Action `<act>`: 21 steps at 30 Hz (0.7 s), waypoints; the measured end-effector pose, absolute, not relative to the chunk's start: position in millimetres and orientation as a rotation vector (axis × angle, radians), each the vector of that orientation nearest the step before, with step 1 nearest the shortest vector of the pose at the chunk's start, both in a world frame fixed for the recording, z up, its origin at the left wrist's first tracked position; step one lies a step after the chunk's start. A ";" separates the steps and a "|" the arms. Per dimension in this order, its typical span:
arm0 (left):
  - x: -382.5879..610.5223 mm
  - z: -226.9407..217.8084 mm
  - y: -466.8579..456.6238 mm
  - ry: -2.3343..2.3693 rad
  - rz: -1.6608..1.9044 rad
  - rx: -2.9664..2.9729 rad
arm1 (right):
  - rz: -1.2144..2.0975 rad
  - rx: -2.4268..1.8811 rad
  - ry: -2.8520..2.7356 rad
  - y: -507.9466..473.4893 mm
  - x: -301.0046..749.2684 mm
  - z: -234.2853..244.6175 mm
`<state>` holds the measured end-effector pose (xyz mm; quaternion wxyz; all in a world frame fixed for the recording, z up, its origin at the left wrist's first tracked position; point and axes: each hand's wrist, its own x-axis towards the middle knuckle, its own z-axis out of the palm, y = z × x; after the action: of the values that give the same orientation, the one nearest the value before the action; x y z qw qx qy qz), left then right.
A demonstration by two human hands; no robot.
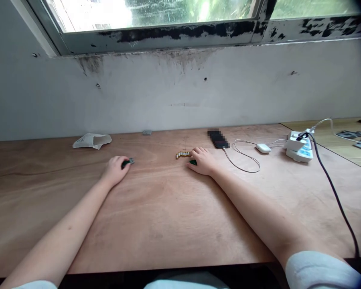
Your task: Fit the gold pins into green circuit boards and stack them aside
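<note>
On the worktop (156, 224): 2 hands (116, 170), 2 small green objects (127, 162), 1 row of beads (183, 154), 1 phone (219, 140), 1 white mouse (263, 148), 1 power strip (299, 146), 1 paper pouch (92, 141), 1 grey lump (147, 132).

1 desktop (156, 224) was bare wood, matt, its grain visible. 1 wall (180, 96) was matt painted plaster, stained. 1 window frame (156, 40) was metal, its paint flaking. 1 power strip (299, 146) and 1 mouse (263, 148) were glossy white plastic. 1 phone (219, 139) was glossy black. 1 green grip (126, 163) was plastic, tipped with dull metal.
</note>
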<state>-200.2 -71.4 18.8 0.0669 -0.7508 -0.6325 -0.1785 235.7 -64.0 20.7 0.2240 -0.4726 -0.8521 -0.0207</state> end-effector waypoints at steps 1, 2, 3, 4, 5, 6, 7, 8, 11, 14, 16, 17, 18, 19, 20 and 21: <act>-179.6 18.9 -72.5 -1.820 -0.562 -2.356 | -0.077 -1.310 -2.360 -66.8 235.6 19.8; -159.4 19.5 -74.5 -1.737 -0.582 -2.438 | -0.089 -1.315 -2.368 -69.9 235.8 18.9; -140.1 20.4 -77.1 -1.655 -0.602 -2.517 | -0.097 -1.324 -2.371 -73.6 236.5 17.9; -121.9 21.5 -79.9 -1.578 -0.620 -2.591 | -0.101 -1.338 -2.366 -77.8 237.6 17.0; -105.0 22.6 -82.6 -1.509 -0.637 -2.653 | -0.105 -1.356 -2.353 -82.7 239.4 16.3; -89.6 23.6 -85.1 -1.448 -0.646 -2.708 | -0.110 -1.376 -2.337 -88.5 242.2 15.8; -76.1 24.3 -87.1 -1.398 -0.652 -2.751 | -0.117 -1.395 -2.322 -95.2 246.4 15.6; -64.4 24.8 -88.6 -1.357 -0.658 -2.785 | -0.127 -1.413 -2.310 -102.9 252.3 15.7; -41.7 24.7 -90.6 -1.272 -0.684 -2.843 | -0.178 -1.485 -2.293 -130.0 282.9 16.0; -35.5 23.7 -90.4 -1.235 -0.715 -2.860 | -0.249 -1.647 -2.227 -158.0 335.4 13.8; -36.2 23.4 -90.0 -1.238 -0.729 -2.863 | -0.277 -1.779 -2.158 -172.9 380.7 10.1; -36.9 23.3 -89.9 -1.243 -0.736 -2.863 | -0.297 -1.870 -2.096 -178.5 405.3 7.9; -37.4 23.3 -89.8 -1.246 -0.741 -2.862 | -0.321 -1.978 -2.016 -182.6 430.7 5.7; -37.6 23.5 -89.8 -1.247 -0.744 -2.861 | -0.328 -2.068 -1.966 -185.0 456.4 3.6; -37.6 23.6 -89.8 -1.245 -0.746 -2.861 | -0.334 -2.138 -1.930 -185.9 481.7 1.8; -37.3 23.8 -89.8 -1.244 -0.749 -2.859 | -0.340 -2.212 -1.882 -185.4 506.3 0.4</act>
<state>-37.3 -89.8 23.8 -0.0326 -0.8911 -0.3878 -0.2334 506.3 -185.4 0.4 0.1083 -0.7520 -0.6399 -0.1154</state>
